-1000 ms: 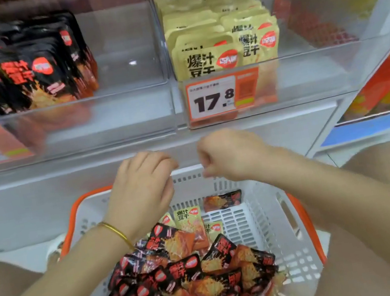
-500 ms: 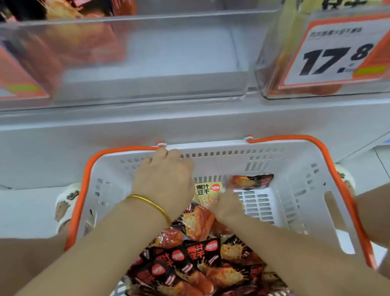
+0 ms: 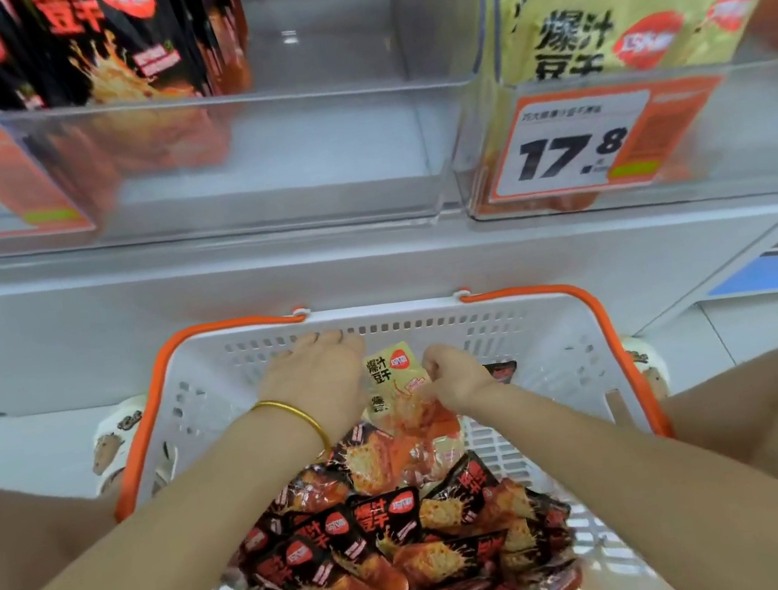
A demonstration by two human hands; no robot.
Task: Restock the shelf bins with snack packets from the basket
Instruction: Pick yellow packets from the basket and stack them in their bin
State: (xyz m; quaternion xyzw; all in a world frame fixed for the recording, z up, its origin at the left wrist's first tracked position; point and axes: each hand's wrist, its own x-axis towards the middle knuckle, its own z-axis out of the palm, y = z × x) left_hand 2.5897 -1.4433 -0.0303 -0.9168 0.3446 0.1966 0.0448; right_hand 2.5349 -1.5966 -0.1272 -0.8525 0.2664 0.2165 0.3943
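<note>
A white basket (image 3: pixel 532 321) with orange handles sits in front of me on the floor, below the shelf. Several black snack packets (image 3: pixel 380 525) fill its near half, and yellow packets (image 3: pixel 393 372) lie at its far end. My right hand (image 3: pixel 453 374) pinches the upper yellow packet by its edge. My left hand (image 3: pixel 321 382), with a gold bangle on the wrist, is down in the basket beside that packet, and its fingers are hidden behind the hand. Above, a clear bin (image 3: pixel 249 163) holds black packets at its left, and another bin (image 3: pixel 660 132) holds yellow packets.
Orange price tags (image 3: pixel 578 144) reading 17.8 hang on the bin fronts. My bare knees flank the basket on both sides, and a patterned slipper (image 3: pixel 115 436) shows at the left. The white shelf ledge (image 3: pixel 370 256) juts out just above the basket's far rim.
Both hands went down from above the basket's rim into the basket. My right hand took hold of a yellow packet. The view tilted down and moved closer to the shelf.
</note>
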